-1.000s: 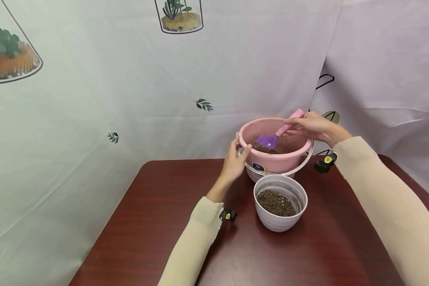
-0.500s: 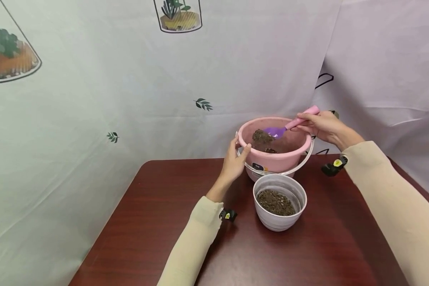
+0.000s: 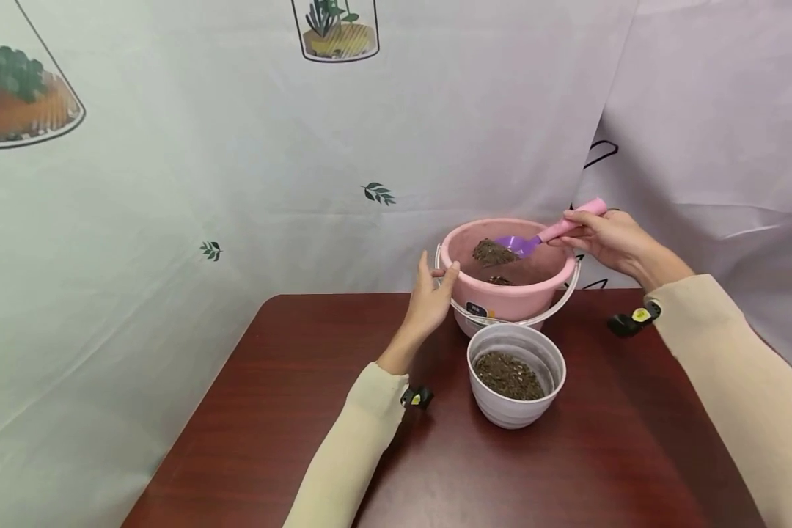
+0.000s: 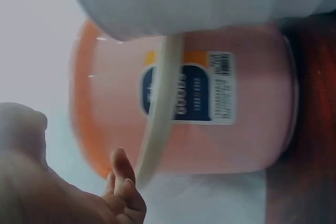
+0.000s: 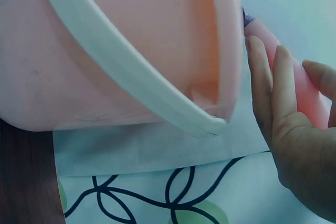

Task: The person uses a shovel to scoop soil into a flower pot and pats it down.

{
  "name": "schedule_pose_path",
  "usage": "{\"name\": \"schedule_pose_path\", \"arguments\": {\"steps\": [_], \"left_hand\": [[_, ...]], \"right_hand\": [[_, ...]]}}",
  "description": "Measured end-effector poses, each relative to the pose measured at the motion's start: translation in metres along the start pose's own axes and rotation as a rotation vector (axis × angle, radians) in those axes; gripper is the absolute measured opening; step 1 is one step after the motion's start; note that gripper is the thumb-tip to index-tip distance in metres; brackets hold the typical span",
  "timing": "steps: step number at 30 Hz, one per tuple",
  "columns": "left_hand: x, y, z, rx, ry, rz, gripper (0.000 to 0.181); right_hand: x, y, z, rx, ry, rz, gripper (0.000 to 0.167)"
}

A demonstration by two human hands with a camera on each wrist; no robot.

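In the head view my right hand (image 3: 617, 238) grips the pink handle of a hand trowel (image 3: 567, 226). Its purple blade, heaped with dark soil (image 3: 493, 253), hangs inside the mouth of a pink bucket (image 3: 518, 299). The right wrist view shows fingers and thumb around the pink handle (image 5: 307, 95), beside the bucket's rim. My left hand (image 3: 429, 299) is at the bucket's left rim, thumb and fingers spread apart; in the left wrist view some fingertips (image 4: 122, 165) are close to the rim and the white bail. Whether they touch is unclear. More soil lies inside the bucket.
Directly in front of the bucket stands a white pot (image 3: 511, 412), partly filled with soil. The bucket's white bail (image 3: 561, 301) hangs down its front. Both stand on a dark red table (image 3: 303, 396), with a printed white cloth (image 3: 270, 147) behind.
The trowel has come up out of the bucket's soil with a load and moved slightly right with my right hand. My left fingers have loosened from the bucket's rim.
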State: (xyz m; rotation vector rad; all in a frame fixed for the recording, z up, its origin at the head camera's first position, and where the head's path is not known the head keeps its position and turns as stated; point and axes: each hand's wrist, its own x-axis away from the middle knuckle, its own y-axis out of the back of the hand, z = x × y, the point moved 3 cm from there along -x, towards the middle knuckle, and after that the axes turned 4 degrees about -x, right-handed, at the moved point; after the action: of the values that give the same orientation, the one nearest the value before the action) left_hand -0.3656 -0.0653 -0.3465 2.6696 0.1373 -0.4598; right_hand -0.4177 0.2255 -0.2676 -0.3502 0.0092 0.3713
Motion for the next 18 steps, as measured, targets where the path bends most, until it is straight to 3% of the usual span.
{"name": "schedule_pose_path", "arguments": {"steps": [4,8,13,18], "left_hand": [[0.010,0.007,-0.007,-0.020,-0.030,0.051,0.078],[0.024,0.016,-0.008,-0.043,-0.072,0.174,0.075],[0.044,0.022,-0.010,-0.108,-0.181,0.424,0.073],[0.063,0.013,-0.005,-0.200,-0.324,0.690,0.076]], "right_hand": [[0.016,0.000,0.002,0.015,0.017,0.036,0.031],[0.034,-0.003,0.002,0.001,0.056,0.108,0.032],[0.061,-0.008,0.001,-0.008,0.097,0.208,0.035],[0.089,-0.009,-0.005,0.010,0.100,0.190,0.033]]}}
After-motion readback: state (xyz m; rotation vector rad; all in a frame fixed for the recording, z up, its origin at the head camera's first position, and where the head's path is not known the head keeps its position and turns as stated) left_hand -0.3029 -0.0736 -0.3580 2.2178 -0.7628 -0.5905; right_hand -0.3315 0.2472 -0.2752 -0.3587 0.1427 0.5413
